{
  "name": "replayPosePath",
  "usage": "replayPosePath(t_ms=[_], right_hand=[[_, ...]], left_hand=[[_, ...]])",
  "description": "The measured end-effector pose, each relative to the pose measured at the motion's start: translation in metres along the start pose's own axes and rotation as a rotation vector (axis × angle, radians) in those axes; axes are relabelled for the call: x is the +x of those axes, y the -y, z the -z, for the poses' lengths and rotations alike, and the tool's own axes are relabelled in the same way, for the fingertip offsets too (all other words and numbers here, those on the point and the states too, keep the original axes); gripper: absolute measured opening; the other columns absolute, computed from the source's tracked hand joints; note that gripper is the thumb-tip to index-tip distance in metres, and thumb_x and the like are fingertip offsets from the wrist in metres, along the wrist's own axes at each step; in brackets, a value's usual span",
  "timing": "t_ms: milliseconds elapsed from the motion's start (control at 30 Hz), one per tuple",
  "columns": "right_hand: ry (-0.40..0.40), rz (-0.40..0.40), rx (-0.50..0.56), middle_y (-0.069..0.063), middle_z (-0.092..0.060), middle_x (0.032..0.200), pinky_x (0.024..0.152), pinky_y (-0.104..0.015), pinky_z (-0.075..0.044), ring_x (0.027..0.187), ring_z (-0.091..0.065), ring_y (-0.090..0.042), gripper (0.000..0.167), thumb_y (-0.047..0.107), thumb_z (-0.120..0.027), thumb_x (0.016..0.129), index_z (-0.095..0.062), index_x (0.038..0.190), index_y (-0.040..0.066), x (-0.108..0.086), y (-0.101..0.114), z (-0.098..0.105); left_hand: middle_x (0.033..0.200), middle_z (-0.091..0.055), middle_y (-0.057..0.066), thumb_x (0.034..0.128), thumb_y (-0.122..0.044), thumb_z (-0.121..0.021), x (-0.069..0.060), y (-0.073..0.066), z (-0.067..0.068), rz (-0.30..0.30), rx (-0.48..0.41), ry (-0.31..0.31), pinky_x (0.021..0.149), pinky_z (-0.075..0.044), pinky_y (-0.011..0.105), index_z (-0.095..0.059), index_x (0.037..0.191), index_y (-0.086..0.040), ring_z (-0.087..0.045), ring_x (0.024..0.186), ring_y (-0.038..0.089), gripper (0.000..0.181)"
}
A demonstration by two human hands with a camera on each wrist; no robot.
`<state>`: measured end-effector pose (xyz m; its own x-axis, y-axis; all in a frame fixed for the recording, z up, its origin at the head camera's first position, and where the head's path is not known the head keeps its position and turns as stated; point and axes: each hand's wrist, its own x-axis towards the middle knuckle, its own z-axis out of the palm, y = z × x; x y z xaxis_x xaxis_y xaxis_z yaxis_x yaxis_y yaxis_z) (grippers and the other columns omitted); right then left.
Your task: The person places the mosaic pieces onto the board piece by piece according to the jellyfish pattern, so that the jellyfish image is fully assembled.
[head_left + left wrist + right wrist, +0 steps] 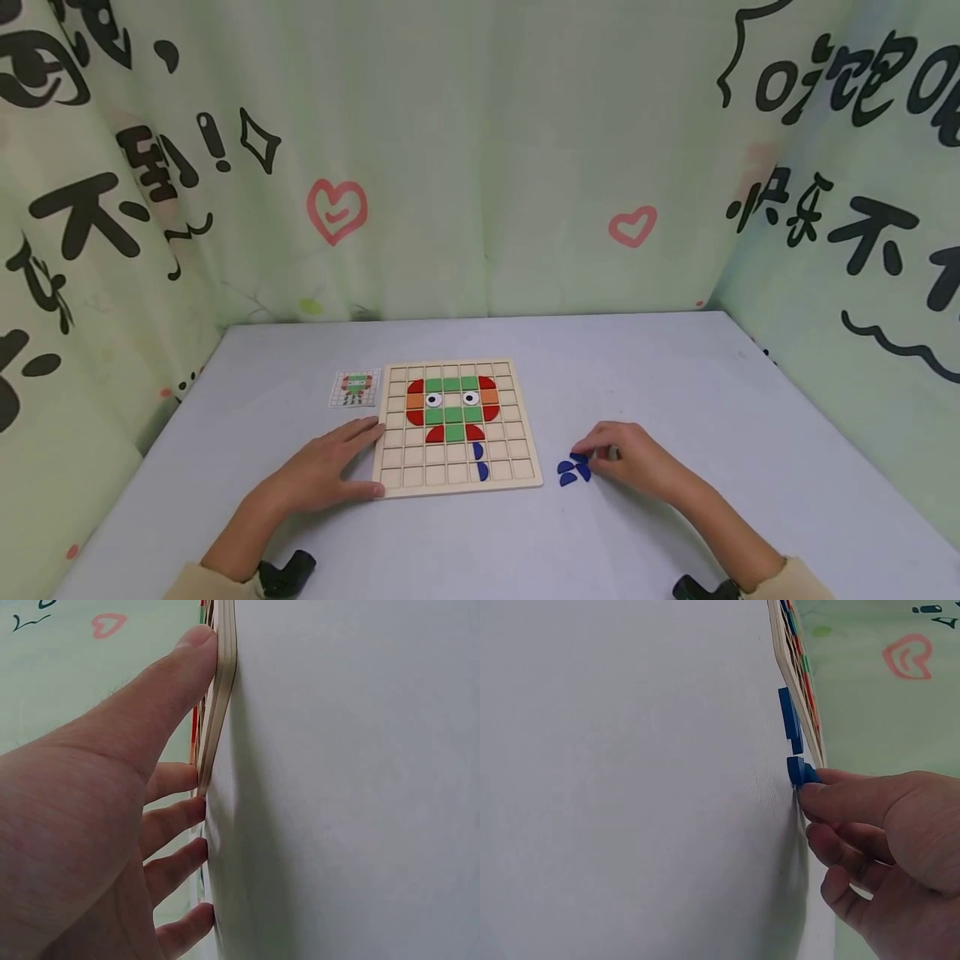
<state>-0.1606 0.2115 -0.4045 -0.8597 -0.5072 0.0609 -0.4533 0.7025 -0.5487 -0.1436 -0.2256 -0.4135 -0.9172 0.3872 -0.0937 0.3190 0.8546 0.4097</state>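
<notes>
A wooden grid board (527,457) lies on the table, with green, red, orange and eye-patterned tiles forming a figure. Two blue rounded tiles (483,472) sit in its lower cells. My left hand (318,469) rests at the board's left edge, its thumb and fingertips touching the rim, as the left wrist view also shows. To the right of the board lies a small group of loose blue rounded tiles (567,479). Over that group, my right hand (633,458) pinches one blue tile (812,775) between thumb and forefinger; its other fingers are loosely curled.
A small picture card (355,389) with a similar tile figure lies by the board's upper left corner. The white table (465,550) extends around the board. Pale green curtains (480,167) with hearts and black lettering hang behind and at both sides.
</notes>
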Motion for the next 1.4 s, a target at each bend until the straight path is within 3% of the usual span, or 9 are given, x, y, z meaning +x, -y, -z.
replayPosePath(t_ms=[667, 900, 1133, 1400], right_hand=[[0.057, 0.008, -0.006, 0.005, -0.071, 0.091, 0.063, -0.018, -0.048, 0.073, -0.053, 0.002, 0.023, 0.001, -0.070, 0.083, -0.077, 0.103, 0.012, 0.008, 0.001, 0.000], [0.035, -0.011, -0.030, 0.007, -0.070, 0.089, 0.063, -0.018, -0.049, 0.073, -0.053, 0.003, 0.019, 0.005, -0.072, 0.083, -0.077, 0.098, 0.014, 0.010, 0.001, -0.001], [0.014, 0.036, -0.043, 0.007, -0.070, 0.087, 0.062, -0.018, -0.048, 0.072, -0.053, 0.003, 0.016, 0.005, -0.074, 0.081, -0.077, 0.094, 0.013, 0.013, 0.000, -0.003], [0.049, -0.005, -0.036, 0.008, -0.070, 0.089, 0.062, -0.018, -0.048, 0.072, -0.053, 0.003, 0.014, 0.012, -0.075, 0.083, -0.078, 0.096, 0.014, 0.014, 0.000, -0.003]], left_hand=[[0.156, -0.034, 0.006, 0.0770, -0.057, -0.073, 0.002, 0.004, -0.005, 0.003, 0.004, -0.003, 0.112, -0.036, 0.054, -0.040, 0.148, -0.018, -0.034, 0.143, 0.032, 0.087], [0.156, -0.035, 0.008, 0.0774, -0.057, -0.072, 0.000, 0.002, -0.001, -0.006, 0.009, -0.006, 0.111, -0.036, 0.055, -0.040, 0.148, -0.016, -0.035, 0.142, 0.034, 0.088], [0.156, -0.035, 0.007, 0.0774, -0.057, -0.073, 0.001, 0.002, -0.002, -0.001, 0.018, -0.010, 0.111, -0.036, 0.054, -0.041, 0.148, -0.017, -0.035, 0.143, 0.033, 0.087], [0.156, -0.035, 0.006, 0.0774, -0.056, -0.073, 0.001, 0.003, -0.003, -0.002, 0.017, -0.012, 0.111, -0.037, 0.053, -0.041, 0.148, -0.018, -0.035, 0.143, 0.032, 0.086]])
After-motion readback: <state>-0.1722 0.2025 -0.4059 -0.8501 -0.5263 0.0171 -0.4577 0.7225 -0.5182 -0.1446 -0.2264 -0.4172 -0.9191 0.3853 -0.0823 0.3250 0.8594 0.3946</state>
